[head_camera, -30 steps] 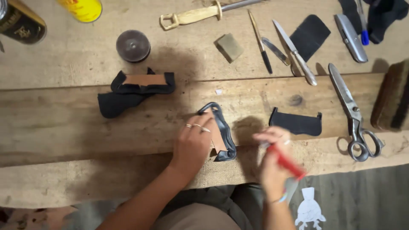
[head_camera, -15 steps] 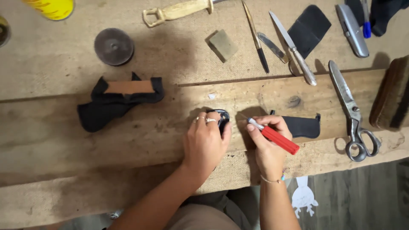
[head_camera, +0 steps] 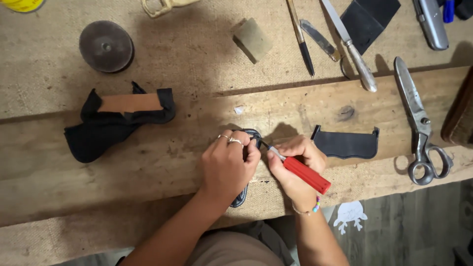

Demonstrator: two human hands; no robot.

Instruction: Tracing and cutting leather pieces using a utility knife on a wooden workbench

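Left hand (head_camera: 230,165) lies palm-down, fingers curled, pressing a dark leather piece (head_camera: 253,139) onto the wooden plank (head_camera: 162,162); right hand (head_camera: 295,165) is closed around a red-handled tool (head_camera: 301,171), its tip meeting the piece's upper edge. Most of the piece is hidden beneath the left hand, so its shape cannot be made out.

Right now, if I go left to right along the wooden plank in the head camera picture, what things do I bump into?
Black folded piece with a brown strip → left hand → right hand holding the red-handled tool → flat black piece → big scissors.
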